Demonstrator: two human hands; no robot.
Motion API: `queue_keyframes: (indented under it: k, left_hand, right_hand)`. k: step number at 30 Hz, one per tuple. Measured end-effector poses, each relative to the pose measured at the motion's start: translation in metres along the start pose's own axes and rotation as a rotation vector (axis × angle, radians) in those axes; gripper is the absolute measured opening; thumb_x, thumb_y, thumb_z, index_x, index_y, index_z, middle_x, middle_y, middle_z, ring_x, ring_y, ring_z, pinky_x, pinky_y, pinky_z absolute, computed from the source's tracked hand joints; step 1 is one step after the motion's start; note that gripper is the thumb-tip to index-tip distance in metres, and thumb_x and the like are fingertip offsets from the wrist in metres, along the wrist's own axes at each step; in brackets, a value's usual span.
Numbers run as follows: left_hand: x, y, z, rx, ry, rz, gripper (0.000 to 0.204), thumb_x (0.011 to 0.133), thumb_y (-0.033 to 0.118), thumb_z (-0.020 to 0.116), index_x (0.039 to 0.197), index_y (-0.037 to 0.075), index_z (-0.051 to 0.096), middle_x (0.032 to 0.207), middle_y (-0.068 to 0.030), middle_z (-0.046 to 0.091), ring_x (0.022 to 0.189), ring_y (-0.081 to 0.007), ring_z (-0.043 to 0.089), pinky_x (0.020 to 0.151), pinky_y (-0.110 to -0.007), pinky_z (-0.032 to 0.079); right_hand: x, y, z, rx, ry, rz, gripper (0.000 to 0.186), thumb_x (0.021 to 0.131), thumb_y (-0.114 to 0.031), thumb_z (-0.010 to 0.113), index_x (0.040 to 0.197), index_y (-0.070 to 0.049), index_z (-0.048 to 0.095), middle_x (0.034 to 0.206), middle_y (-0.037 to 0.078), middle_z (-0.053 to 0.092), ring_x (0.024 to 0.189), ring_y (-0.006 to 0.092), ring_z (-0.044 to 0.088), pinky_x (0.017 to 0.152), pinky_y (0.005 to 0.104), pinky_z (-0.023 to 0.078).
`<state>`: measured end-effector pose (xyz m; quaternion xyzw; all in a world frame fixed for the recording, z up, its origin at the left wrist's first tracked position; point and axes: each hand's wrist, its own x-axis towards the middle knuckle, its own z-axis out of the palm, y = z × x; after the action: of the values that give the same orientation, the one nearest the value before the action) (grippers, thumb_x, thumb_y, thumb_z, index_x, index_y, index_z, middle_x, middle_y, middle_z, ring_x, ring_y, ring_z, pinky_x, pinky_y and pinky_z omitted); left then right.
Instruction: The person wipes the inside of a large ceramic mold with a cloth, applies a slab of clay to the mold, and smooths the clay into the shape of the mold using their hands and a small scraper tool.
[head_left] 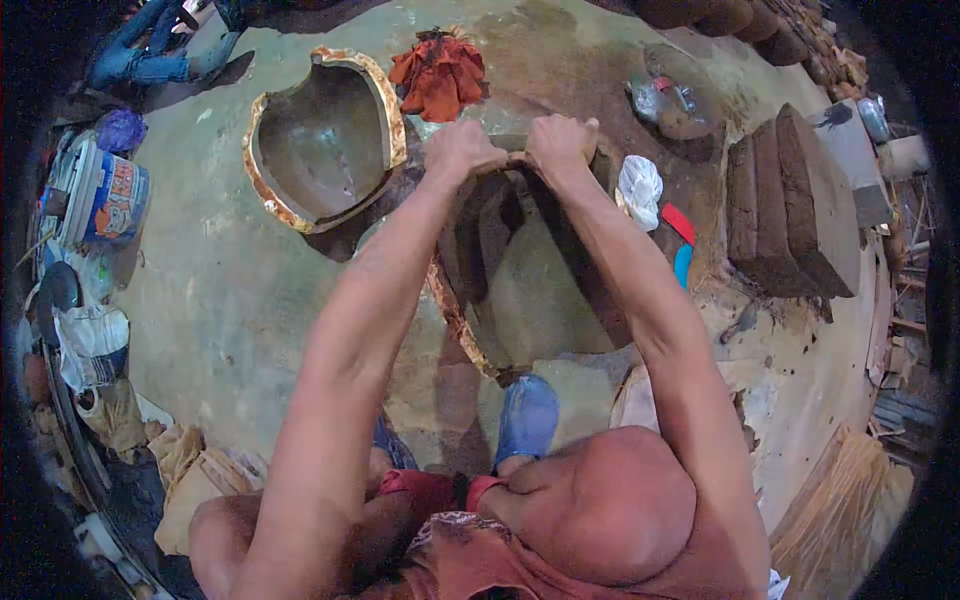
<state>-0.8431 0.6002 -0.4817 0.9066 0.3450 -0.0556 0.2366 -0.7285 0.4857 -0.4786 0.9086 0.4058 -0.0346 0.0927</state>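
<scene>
In front of my feet lies a mould with a rough, rusty-white rim, its inside lined with wet grey-brown clay. Both arms reach forward to its far end. There my left hand is closed over the clay edge, thumb pointing right. Close beside it on the right, my right hand grips the same edge with curled fingers, its thumb toward the left. The fingertips are partly hidden behind the edge. A second open mould of similar shape, hollow side up, sits to the left.
An orange-red cloth lies beyond my hands. White plastic, a red strip and a blue strip lie right of the mould. Farther right stand large clay slabs. A bucket stands left; another person's jeans-clad legs show far left.
</scene>
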Motion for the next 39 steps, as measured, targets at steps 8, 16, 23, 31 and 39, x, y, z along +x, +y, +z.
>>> queue_keyframes:
  k: [8,16,23,31,39]
  left_hand:
    - [0.066,-0.028,0.021,-0.076,-0.072,0.182,0.044,0.078,0.035,0.067,0.109,0.004,0.075,0.112,-0.0218,0.073,0.105,-0.037,0.071,0.09,-0.046,0.057]
    - [0.029,-0.044,0.008,0.051,0.009,0.559,0.043,0.08,0.027,0.073,0.118,0.009,0.073,0.114,-0.0206,0.072,0.104,-0.0387,0.07,0.093,-0.049,0.055]
    - [-0.029,-0.016,-0.006,0.459,-0.029,0.637,0.062,0.078,0.033,0.074,0.136,0.016,0.064,0.152,-0.0071,0.052,0.146,-0.0363,0.039,0.113,-0.076,0.027]
    - [-0.059,-0.02,-0.005,0.748,0.036,0.785,0.076,0.076,0.046,0.075,0.143,0.015,0.059,0.156,0.0021,0.047,0.155,-0.0376,0.021,0.117,-0.078,0.009]
    - [-0.079,-0.018,-0.009,0.709,0.078,0.691,0.075,0.079,0.047,0.074,0.142,0.011,0.059,0.152,-0.002,0.051,0.153,-0.0363,0.024,0.117,-0.078,0.008]
  right_hand:
    - [0.024,-0.002,0.007,0.064,0.103,-0.328,0.027,0.086,-0.029,0.067,0.103,-0.011,0.076,0.11,0.016,0.075,0.104,0.0373,0.072,0.09,0.0536,0.053]
    - [0.026,0.011,-0.002,0.084,-0.084,-0.528,0.032,0.074,-0.008,0.067,0.104,-0.003,0.073,0.1,0.024,0.072,0.097,0.0413,0.071,0.086,0.0497,0.058]
    - [-0.016,0.029,0.019,-0.01,0.161,-0.854,0.019,0.085,-0.012,0.061,0.092,-0.002,0.075,0.112,0.025,0.072,0.11,0.035,0.07,0.103,0.0532,0.049]
    - [-0.073,0.001,0.007,-0.367,0.178,-0.748,0.037,0.089,-0.015,0.056,0.115,0.005,0.073,0.131,0.03,0.063,0.131,0.0408,0.057,0.123,0.0639,0.018]
    - [-0.089,0.033,0.027,-0.496,0.438,-0.755,0.037,0.091,-0.021,0.052,0.11,-0.003,0.077,0.14,0.028,0.058,0.14,0.0391,0.049,0.122,0.0692,0.013]
